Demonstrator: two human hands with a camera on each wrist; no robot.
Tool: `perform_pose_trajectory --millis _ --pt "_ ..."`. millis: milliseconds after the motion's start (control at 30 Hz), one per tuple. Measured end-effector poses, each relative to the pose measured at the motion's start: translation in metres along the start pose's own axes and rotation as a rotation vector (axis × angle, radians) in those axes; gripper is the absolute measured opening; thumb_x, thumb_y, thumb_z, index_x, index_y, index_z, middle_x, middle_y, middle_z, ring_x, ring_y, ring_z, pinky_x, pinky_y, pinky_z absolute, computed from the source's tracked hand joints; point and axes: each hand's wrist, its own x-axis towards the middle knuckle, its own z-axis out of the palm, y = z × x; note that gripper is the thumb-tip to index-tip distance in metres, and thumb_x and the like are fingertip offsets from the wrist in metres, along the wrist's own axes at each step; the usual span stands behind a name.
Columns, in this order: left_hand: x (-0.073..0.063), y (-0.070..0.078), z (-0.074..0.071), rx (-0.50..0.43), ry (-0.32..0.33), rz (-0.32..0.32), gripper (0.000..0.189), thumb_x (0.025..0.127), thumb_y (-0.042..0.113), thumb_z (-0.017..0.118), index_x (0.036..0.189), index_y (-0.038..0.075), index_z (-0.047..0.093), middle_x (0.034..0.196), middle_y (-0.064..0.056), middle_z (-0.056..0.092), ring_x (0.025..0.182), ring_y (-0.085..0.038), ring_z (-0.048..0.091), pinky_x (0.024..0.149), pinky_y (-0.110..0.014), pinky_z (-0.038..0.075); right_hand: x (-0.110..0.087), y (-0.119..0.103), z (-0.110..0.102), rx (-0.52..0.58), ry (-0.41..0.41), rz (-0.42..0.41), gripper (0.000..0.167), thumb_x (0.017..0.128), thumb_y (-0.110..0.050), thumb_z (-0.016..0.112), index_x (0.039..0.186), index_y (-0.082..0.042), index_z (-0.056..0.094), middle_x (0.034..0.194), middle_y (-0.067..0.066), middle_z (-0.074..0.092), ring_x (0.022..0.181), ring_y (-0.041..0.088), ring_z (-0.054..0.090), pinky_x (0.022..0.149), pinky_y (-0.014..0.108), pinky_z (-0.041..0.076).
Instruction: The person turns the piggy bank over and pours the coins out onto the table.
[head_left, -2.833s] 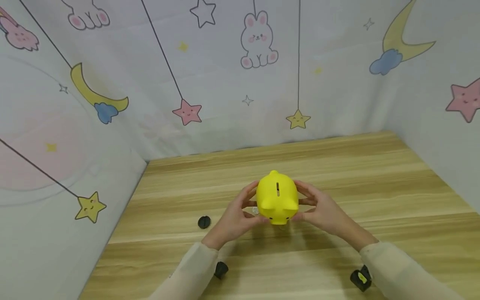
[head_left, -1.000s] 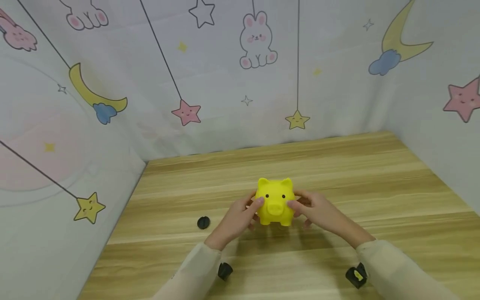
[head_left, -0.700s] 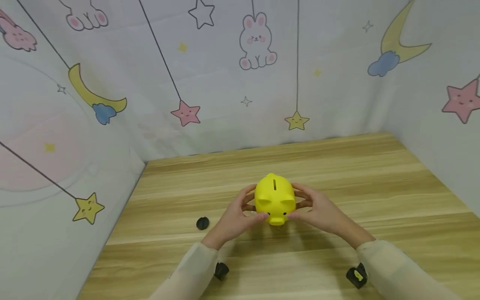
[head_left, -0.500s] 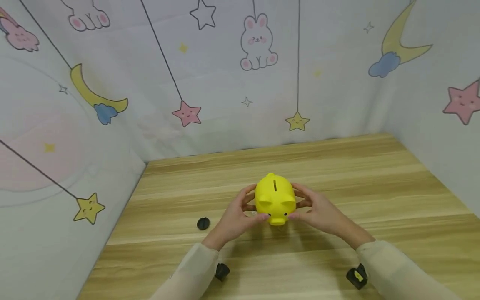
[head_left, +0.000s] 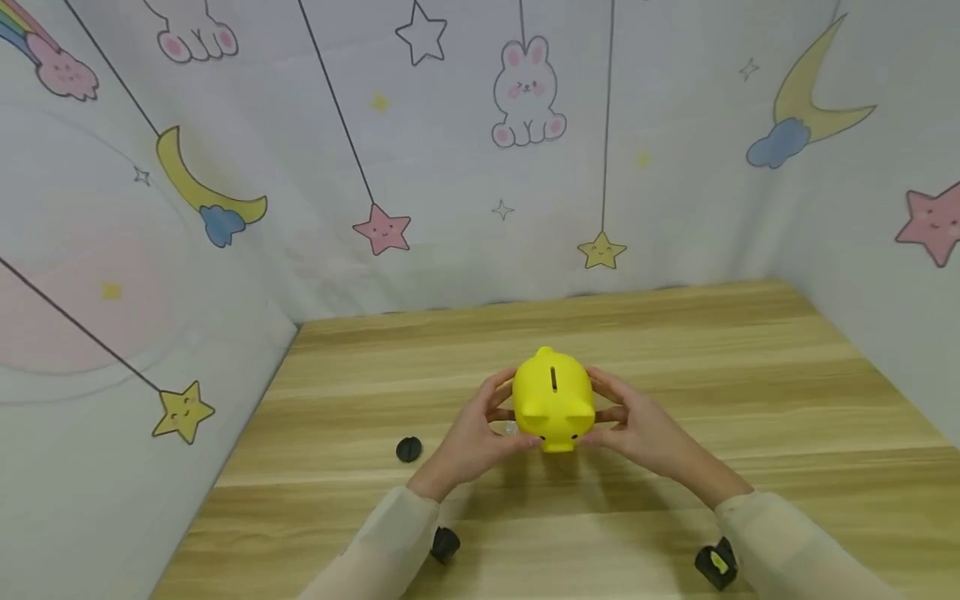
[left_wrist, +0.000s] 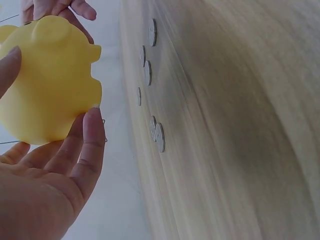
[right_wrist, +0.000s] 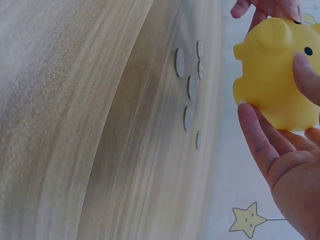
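Observation:
A yellow piggy bank (head_left: 553, 400) is held between both hands, its coin slot facing up toward the head camera and its snout toward the person. The left hand (head_left: 467, 433) grips its left side, thumb near the face and fingers round the flank and underside. On the opposite side the right hand (head_left: 651, 429) grips it the same way. Both wrist views show the piggy bank (left_wrist: 50, 85) raised off the table. Beneath it lie several silver coins (right_wrist: 179, 63), mostly hidden from the head view.
A black round plug (head_left: 408, 449) with a ridge across it lies on the wooden table (head_left: 360, 367), left of the left hand. Small black devices (head_left: 446, 545) show beside both sleeves. Printed white cloth (head_left: 450, 167) encloses the back and sides.
One second ago the piggy bank's face was turned toward the head camera; it has since tipped forward, bringing the slot into view. Both hands have kept their grip.

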Motion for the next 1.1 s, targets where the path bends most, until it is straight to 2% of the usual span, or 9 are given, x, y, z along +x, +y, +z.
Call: perform_pose_trajectory --millis 167,267,400,567,800,867,967,1033,1100 --pt "0.001 0.001 -0.004 0.03 0.03 0.029 0.092 0.081 0.009 0.083 0.154 0.027 0.03 0.157 -0.005 0.035 0.12 -0.029 0.055 0.083 -0.036 0.057 0.004 -0.005 0.003 0.002 0.018 -0.011 0.091 0.082 -0.01 0.081 0.155 -0.003 0.027 0.154 0.026 0.031 0.111 0.037 0.063 0.082 0.03 0.057" --pt "0.0 0.005 -0.004 0.046 0.052 0.037 0.094 0.081 0.004 0.083 0.155 0.023 0.029 0.157 -0.005 0.034 0.125 -0.03 0.052 0.086 -0.042 0.056 0.005 -0.006 0.006 -0.015 0.049 -0.029 0.091 0.081 -0.008 0.082 0.154 -0.004 0.029 0.155 0.024 0.031 0.113 0.037 0.063 0.082 0.03 0.057" --pt "-0.006 0.02 -0.004 0.039 0.079 0.033 0.095 0.079 -0.001 0.082 0.156 0.017 0.029 0.157 -0.006 0.034 0.128 -0.032 0.05 0.089 -0.05 0.053 0.007 -0.005 0.01 -0.042 0.094 -0.08 0.09 0.079 0.0 0.083 0.153 -0.004 0.032 0.154 0.023 0.034 0.111 0.038 0.063 0.08 0.031 0.058" --pt "-0.014 0.033 -0.005 0.03 0.092 0.038 0.092 0.08 -0.001 0.081 0.155 0.015 0.031 0.157 -0.008 0.034 0.128 -0.032 0.051 0.09 -0.051 0.053 0.008 -0.003 0.013 -0.068 0.109 -0.115 0.089 0.079 0.001 0.082 0.153 -0.005 0.034 0.153 0.023 0.036 0.11 0.037 0.064 0.079 0.031 0.058" --pt "-0.009 -0.002 -0.01 0.062 0.102 0.079 0.093 0.08 0.015 0.085 0.154 0.031 0.032 0.154 0.003 0.038 0.12 -0.023 0.056 0.084 -0.038 0.056 0.007 -0.007 0.014 -0.073 0.086 -0.113 0.089 0.08 -0.001 0.082 0.154 -0.006 0.033 0.152 0.021 0.038 0.108 0.034 0.065 0.076 0.029 0.058" --pt "-0.01 -0.003 -0.011 0.068 0.105 0.053 0.085 0.082 0.023 0.084 0.153 0.029 0.036 0.146 0.0 0.048 0.111 -0.022 0.06 0.081 -0.036 0.057 0.005 -0.009 0.013 -0.067 0.061 -0.083 0.084 0.083 -0.007 0.081 0.153 -0.004 0.034 0.146 0.022 0.045 0.103 0.031 0.066 0.073 0.03 0.059" --pt "-0.01 0.001 -0.007 0.068 0.102 -0.061 0.062 0.091 0.038 0.074 0.144 0.018 0.049 0.12 -0.004 0.062 0.093 -0.024 0.064 0.075 -0.04 0.058 0.001 -0.014 0.01 -0.034 0.026 0.029 0.065 0.093 -0.022 0.073 0.146 0.001 0.042 0.122 0.02 0.062 0.09 0.027 0.066 0.065 0.035 0.059" --pt "-0.008 0.006 0.0 0.088 0.1 -0.162 0.052 0.096 0.052 0.06 0.126 0.01 0.063 0.098 -0.006 0.067 0.08 -0.025 0.065 0.07 -0.041 0.058 -0.001 -0.017 0.01 -0.029 0.021 0.125 0.051 0.099 -0.035 0.063 0.131 0.003 0.055 0.099 0.018 0.068 0.077 0.027 0.066 0.057 0.038 0.058" --pt "-0.005 0.013 0.008 0.128 0.09 -0.261 0.065 0.097 0.066 0.043 0.104 0.006 0.069 0.08 -0.008 0.068 0.066 -0.025 0.065 0.064 -0.04 0.058 -0.002 -0.02 0.011 -0.039 0.029 0.221 0.054 0.102 -0.049 0.051 0.109 0.003 0.064 0.079 0.015 0.067 0.063 0.027 0.065 0.051 0.038 0.057"
